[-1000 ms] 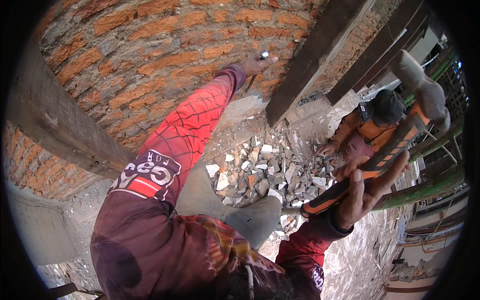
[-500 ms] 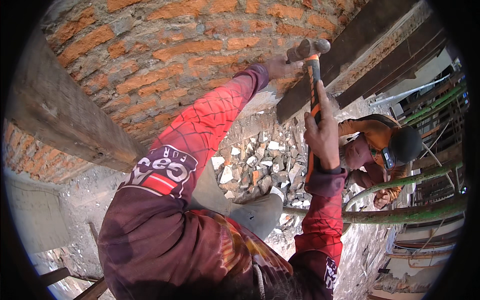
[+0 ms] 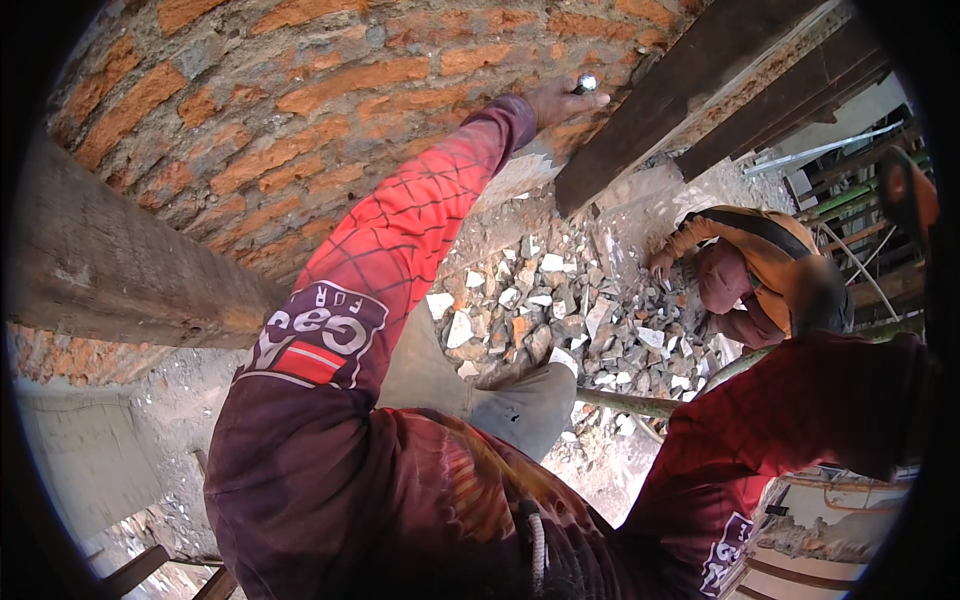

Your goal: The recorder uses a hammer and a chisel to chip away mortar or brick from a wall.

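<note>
Against the brick wall (image 3: 370, 75), my left hand (image 3: 556, 104) is closed around a metal chisel (image 3: 587, 83). Only its shiny, rounded butt end shows above my fingers; the tip is hidden. My right sleeve (image 3: 800, 405) stretches out to the right rim, and my right hand is beyond the picture there. Above that sleeve, a blurred dark and orange part of the hammer (image 3: 912, 195) shows at the dark rim, well away from the chisel.
Dark timber beams (image 3: 690, 100) slant down beside my left hand. A thick wooden post (image 3: 130, 245) crosses the left side. Broken rubble (image 3: 540, 310) lies below, near my trouser leg (image 3: 520, 405). A co-worker (image 3: 760, 260) crouches at the right, by a green pole (image 3: 630, 402).
My right arm has swung out to the right, carrying the hammer away from the chisel. My left hand stays at the wall. The co-worker has bent lower, one hand reaching toward the rubble.
</note>
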Demonstrator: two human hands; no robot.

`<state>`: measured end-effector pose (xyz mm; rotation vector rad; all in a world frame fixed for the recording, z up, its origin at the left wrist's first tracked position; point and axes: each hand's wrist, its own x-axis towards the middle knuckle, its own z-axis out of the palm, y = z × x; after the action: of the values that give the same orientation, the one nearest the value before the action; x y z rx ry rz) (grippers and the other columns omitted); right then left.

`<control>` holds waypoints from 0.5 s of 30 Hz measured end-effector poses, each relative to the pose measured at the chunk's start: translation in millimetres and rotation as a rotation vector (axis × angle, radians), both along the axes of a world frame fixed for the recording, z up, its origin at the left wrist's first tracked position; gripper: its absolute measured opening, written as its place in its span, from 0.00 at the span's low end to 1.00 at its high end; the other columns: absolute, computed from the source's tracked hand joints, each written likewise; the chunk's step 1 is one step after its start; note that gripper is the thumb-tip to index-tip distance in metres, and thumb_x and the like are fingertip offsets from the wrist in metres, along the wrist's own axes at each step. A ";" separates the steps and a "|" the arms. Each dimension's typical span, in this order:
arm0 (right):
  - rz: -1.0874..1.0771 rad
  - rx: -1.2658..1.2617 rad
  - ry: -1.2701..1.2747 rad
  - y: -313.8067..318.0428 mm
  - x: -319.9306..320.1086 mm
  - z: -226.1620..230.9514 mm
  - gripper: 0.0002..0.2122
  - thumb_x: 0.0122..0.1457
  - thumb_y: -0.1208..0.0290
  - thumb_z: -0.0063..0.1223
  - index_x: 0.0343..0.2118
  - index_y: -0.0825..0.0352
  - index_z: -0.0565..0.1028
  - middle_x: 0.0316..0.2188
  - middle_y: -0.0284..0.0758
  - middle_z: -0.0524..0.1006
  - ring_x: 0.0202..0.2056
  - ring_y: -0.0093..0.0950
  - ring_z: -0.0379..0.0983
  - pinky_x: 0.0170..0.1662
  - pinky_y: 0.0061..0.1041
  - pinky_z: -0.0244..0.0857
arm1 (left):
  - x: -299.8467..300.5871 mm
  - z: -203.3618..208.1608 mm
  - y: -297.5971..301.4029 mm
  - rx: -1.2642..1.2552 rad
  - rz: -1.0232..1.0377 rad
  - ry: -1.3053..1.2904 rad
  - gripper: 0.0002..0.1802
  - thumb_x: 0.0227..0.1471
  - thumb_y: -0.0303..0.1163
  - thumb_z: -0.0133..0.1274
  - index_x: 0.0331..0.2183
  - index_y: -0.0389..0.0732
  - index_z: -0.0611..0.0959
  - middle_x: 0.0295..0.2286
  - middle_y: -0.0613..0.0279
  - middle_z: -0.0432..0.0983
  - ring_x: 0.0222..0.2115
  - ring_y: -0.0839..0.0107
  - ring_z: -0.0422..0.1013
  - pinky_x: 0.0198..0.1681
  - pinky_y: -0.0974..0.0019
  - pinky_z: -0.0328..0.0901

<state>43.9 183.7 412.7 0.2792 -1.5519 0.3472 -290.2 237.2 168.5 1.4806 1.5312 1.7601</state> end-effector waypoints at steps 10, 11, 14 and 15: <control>0.173 -0.684 -1.111 4.0 -10.6 -138.4 0.33 0.58 0.85 0.42 0.67 0.58 0.52 0.22 0.26 0.70 0.17 0.12 0.62 0.19 0.12 0.59 | -19.9 -50.9 25.6 0.048 -0.047 -0.031 0.17 0.53 0.43 0.60 0.39 0.41 0.82 0.23 0.73 0.70 0.23 0.82 0.62 0.28 0.73 0.57; 0.101 -0.587 -1.032 -0.5 1.2 -118.8 0.33 0.59 0.84 0.44 0.67 0.58 0.52 0.21 0.25 0.69 0.17 0.12 0.62 0.18 0.13 0.58 | -20.5 -32.7 22.9 -0.060 -0.056 -0.117 0.17 0.53 0.43 0.60 0.39 0.41 0.82 0.23 0.73 0.70 0.23 0.82 0.61 0.28 0.73 0.57; 0.083 -0.448 -0.687 -15.9 31.6 -57.6 0.33 0.58 0.84 0.44 0.67 0.59 0.52 0.25 0.28 0.70 0.21 0.16 0.64 0.23 0.16 0.59 | -22.9 -23.3 11.5 -0.046 -0.015 -0.004 0.19 0.52 0.45 0.61 0.39 0.41 0.83 0.19 0.76 0.64 0.21 0.83 0.59 0.26 0.73 0.54; 0.088 -0.389 -0.567 -15.6 38.4 -40.7 0.33 0.58 0.84 0.45 0.67 0.59 0.52 0.27 0.29 0.71 0.23 0.18 0.65 0.25 0.17 0.60 | -24.9 -23.1 6.8 -0.061 0.005 0.017 0.20 0.51 0.46 0.61 0.39 0.40 0.84 0.18 0.77 0.62 0.21 0.83 0.58 0.25 0.73 0.54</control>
<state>82.3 168.1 372.0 -0.0674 -1.9817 0.8388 -315.1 244.0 145.4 1.4678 1.5839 1.6920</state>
